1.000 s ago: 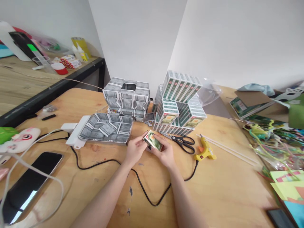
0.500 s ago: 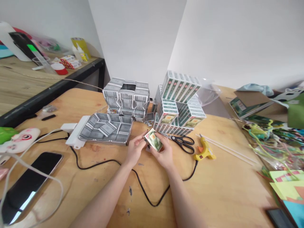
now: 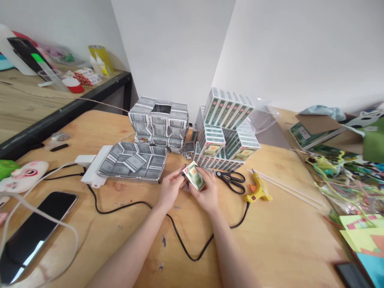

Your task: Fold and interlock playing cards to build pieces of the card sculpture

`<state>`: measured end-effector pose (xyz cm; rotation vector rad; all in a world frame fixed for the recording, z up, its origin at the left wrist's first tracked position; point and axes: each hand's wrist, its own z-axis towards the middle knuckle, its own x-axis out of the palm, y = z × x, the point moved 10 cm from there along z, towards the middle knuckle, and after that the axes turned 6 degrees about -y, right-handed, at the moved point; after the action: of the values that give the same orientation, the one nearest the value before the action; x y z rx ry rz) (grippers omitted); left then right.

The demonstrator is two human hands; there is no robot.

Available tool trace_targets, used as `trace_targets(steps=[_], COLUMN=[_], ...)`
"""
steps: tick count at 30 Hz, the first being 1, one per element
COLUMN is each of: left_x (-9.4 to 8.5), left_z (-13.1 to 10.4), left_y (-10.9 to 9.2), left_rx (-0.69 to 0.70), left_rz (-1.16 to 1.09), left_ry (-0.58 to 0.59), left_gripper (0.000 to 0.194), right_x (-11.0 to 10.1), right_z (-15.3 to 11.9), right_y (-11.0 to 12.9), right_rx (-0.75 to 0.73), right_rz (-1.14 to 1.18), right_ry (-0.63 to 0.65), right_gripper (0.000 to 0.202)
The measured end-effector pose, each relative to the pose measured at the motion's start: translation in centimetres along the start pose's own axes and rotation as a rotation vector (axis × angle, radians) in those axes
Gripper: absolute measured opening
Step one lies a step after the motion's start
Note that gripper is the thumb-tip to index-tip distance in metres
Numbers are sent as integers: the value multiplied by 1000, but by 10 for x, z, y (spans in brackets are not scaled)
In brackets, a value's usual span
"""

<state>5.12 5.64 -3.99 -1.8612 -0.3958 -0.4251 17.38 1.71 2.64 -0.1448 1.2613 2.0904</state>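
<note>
A small green and white card box (image 3: 194, 176) is held tilted between my two hands above the wooden table. My left hand (image 3: 171, 188) pinches its left corner with the fingertips. Wrapped around its right side is my right hand (image 3: 206, 191), thumb at the lower edge. Behind them stands a stack of similar green and white boxes (image 3: 213, 149). To its left is a grey patterned structure made of playing cards (image 3: 160, 124), with an opening on top. A shallow card-covered tray (image 3: 135, 162) lies in front of that, with a loose piece inside.
Black scissors (image 3: 231, 180) and a yellow glue gun (image 3: 258, 192) lie right of my hands. The gun's black cable loops across the table. White sticks (image 3: 286, 188) lie farther right. At left are a phone (image 3: 37, 232), a white power strip (image 3: 96, 167) and cables.
The view has shifted slightly, so things at the left appear a little farther left. Both hands keep hold of the card box in nearly the same pose.
</note>
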Motion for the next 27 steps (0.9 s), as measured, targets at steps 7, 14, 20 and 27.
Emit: trace_targets(steps=[7, 14, 20, 27], left_x=[-1, 0, -1, -5], left_z=[1, 3, 2, 4], left_y=[1, 0, 0, 1], left_rx=[-13, 24, 10, 39], left_rz=[-21, -6, -17, 3], left_ry=[-29, -12, -39, -52], left_gripper=[49, 44, 45, 45], right_x=[-1, -1, 0, 3], right_z=[0, 0, -1, -2], right_y=[4, 5, 3, 2], right_rx=[-76, -81, -76, -78], right_rz=[-68, -75, -82, -78], right_ry=[-33, -34, -25, -16], right_gripper=[47, 46, 47, 49])
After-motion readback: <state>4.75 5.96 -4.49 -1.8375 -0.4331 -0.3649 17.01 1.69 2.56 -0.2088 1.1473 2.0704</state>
